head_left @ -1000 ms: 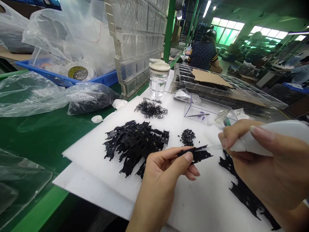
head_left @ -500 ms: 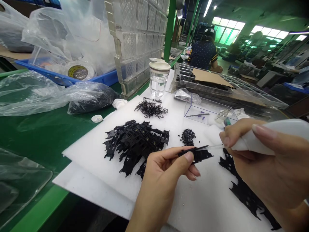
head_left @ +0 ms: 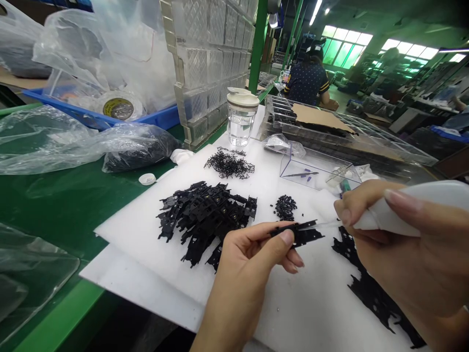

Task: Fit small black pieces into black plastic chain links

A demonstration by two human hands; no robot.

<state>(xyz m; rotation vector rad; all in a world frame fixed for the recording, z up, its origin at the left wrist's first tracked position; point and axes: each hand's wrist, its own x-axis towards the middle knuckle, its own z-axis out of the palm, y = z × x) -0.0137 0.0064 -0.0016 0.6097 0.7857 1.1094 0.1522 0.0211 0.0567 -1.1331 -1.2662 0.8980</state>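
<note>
Between thumb and fingers, my left hand (head_left: 252, 254) pinches a flat black part (head_left: 306, 236) above the white board. My right hand (head_left: 406, 239) is wrapped round a white bottle (head_left: 439, 198), whose thin nozzle (head_left: 328, 224) points left, its tip at the black part's upper edge. To the left lies a heap of flat black parts (head_left: 208, 212). Tiny black pieces (head_left: 285, 208) are piled just behind the held part. More flat black parts (head_left: 377, 293) lie partly under my right hand.
Thin black clips (head_left: 229, 164) lie near a lidded cup (head_left: 241, 120). A clear box (head_left: 318, 168) stands at the back right, before clear trays (head_left: 344, 132). A bagged black bundle (head_left: 139, 146) and blue tray (head_left: 161, 119) are at left. A person (head_left: 308, 80) sits beyond.
The nozzle has shifted very slightly at the black part's edge, along with my right hand. My left hand is almost unmoved. The person in the background has moved their head a little.
</note>
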